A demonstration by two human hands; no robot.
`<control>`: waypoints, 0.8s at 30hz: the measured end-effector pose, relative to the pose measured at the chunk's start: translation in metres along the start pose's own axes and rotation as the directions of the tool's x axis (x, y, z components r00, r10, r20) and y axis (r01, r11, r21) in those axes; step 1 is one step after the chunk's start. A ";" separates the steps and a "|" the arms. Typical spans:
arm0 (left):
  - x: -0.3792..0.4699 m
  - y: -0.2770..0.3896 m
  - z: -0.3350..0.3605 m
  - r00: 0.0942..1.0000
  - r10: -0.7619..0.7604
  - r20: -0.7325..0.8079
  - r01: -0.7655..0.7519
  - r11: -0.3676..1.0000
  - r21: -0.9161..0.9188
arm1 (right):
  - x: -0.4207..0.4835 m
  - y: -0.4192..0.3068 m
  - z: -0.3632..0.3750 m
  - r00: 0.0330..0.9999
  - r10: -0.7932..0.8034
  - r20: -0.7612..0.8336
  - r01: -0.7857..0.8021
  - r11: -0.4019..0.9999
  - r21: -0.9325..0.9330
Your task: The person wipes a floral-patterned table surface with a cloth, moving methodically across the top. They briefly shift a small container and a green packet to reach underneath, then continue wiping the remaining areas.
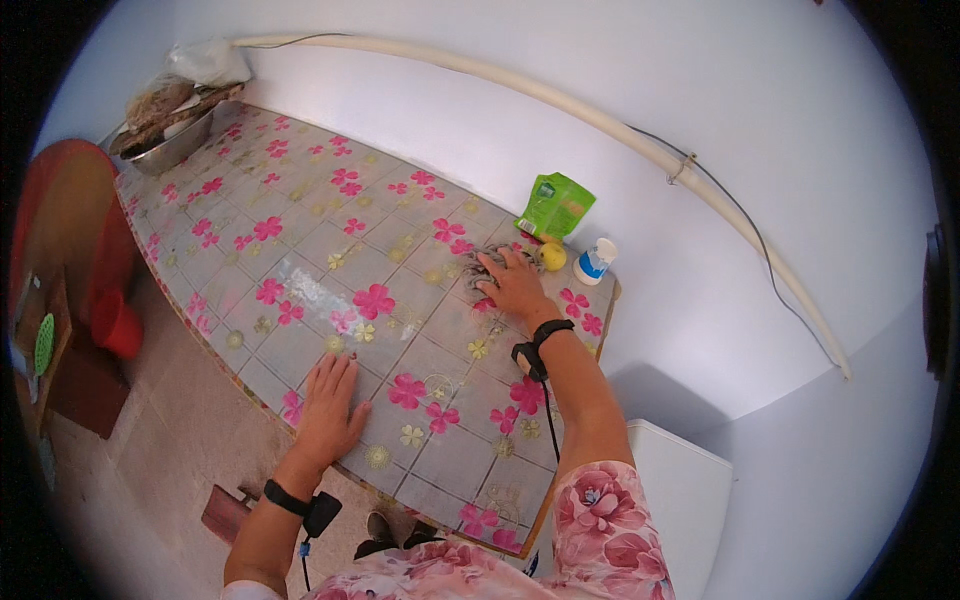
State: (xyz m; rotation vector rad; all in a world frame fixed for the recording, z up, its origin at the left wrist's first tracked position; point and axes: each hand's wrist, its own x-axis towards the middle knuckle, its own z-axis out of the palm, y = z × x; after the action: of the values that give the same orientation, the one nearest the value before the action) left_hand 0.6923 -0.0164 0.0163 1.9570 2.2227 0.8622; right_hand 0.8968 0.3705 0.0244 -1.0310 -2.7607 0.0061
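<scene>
My right hand (511,285) lies over a crumpled grey rag (480,264) with dark stripes, its fingers spread and bent onto the cloth; the palm hides part of it. Flat on the flowered table covering (315,202) rests my left hand (328,401), palm down and holding nothing, near the front edge. Just beyond the rag sits a yellow round fruit (553,256). Beside that stands a white and blue plastic bottle or tub (595,262). Behind them a green refill pouch (555,206) leans at the wall. Whitish marks (315,292) streak the covering's middle.
A metal basin (174,146) piled with things and a white plastic bag (208,63) occupy the far left corner. Left of the table are a red round tabletop (79,217) and a red bucket (118,324). A white cabinet or appliance (679,495) stands at right.
</scene>
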 end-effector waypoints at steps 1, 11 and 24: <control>0.000 0.000 0.000 1.000 0.014 0.012 -0.014 1.000 -0.002 | -0.003 0.004 0.001 0.997 -0.054 -0.061 0.057 0.998 0.039; -0.002 0.007 0.003 1.000 -0.026 0.016 0.025 0.999 0.042 | -0.245 -0.018 -0.061 0.959 -0.229 -0.169 0.260 0.946 0.193; -0.002 0.007 -0.002 1.000 0.019 -0.008 -0.019 0.998 0.052 | -0.149 0.109 -0.025 0.950 0.045 -0.308 -0.055 0.998 -0.024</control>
State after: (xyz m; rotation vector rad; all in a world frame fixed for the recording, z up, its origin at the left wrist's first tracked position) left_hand 0.6979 -0.0184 0.0201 2.0036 2.2571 0.8255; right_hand 1.0823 0.3543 0.0140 -1.0132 -2.4603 -0.1781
